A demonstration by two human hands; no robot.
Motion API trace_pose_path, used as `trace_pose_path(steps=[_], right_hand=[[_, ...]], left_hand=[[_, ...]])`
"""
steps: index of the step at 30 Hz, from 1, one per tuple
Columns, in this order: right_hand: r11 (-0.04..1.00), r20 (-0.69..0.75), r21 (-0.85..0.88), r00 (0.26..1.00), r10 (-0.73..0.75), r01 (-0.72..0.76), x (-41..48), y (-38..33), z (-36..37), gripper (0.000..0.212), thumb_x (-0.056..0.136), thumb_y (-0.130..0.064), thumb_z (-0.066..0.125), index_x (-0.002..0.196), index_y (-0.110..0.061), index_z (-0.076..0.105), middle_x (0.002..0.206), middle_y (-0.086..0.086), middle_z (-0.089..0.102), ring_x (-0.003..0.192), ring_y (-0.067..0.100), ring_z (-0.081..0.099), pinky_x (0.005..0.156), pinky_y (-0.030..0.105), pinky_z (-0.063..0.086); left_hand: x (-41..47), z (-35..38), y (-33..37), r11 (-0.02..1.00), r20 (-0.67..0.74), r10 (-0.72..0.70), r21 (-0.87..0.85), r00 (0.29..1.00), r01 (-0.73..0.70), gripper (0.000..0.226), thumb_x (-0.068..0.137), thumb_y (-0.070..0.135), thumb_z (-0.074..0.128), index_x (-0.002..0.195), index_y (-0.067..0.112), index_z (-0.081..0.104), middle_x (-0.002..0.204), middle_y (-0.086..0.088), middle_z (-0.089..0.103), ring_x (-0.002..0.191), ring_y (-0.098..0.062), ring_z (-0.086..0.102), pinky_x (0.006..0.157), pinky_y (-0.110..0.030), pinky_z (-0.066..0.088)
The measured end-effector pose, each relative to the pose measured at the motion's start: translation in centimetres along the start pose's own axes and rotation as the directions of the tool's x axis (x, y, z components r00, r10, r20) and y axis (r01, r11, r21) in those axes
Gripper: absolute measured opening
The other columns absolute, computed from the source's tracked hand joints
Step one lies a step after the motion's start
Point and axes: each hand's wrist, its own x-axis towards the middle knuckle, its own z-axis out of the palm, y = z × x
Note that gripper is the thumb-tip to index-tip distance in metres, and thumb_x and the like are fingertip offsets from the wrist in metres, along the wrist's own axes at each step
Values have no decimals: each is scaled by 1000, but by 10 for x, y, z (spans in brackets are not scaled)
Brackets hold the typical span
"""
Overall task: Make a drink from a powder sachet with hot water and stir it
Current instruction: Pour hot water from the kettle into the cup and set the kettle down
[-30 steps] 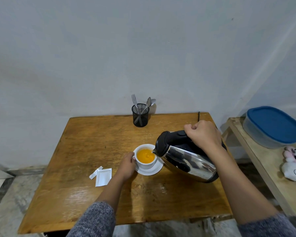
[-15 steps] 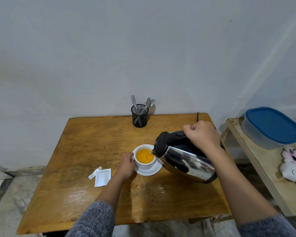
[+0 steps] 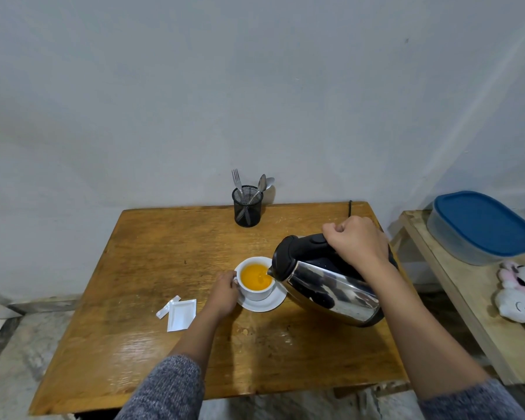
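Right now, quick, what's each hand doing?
Left hand: closed on the white cup, steadying it on its saucer.
Right hand: closed on the handle of the steel kettle, tilted over the cup.

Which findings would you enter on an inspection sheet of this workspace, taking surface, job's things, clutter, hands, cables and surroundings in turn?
Surface: wooden table, glossy and worn, with a small stain near the front.
Job's things: white cup of orange drink on a saucer; steel kettle tilted, spout over the cup; torn white sachet lying flat to the left; spoons and a fork in a black mesh holder at the back.
Clutter: torn-off sachet strip beside the sachet.
Hands: left hand steadies the cup; right hand grips the kettle handle.
Cables: black cable over the table's back edge.
Surroundings: plain wall; side bench with a blue-lidded container and a plush toy.
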Motion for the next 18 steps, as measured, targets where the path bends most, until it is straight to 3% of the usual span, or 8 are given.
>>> trace_pose_path(steps=[18], right_hand=[[999, -17, 36, 1000, 7, -6, 0, 3, 1, 50, 85, -30, 48, 39, -18, 31, 41, -5, 28, 41, 18, 29, 46, 25, 25]], left_hand=[[-4, -2, 4, 1000, 13, -10, 5, 1000, 10, 33, 96, 18, 39, 127, 12, 48, 135, -15, 48, 120, -28, 49, 100, -39, 42]])
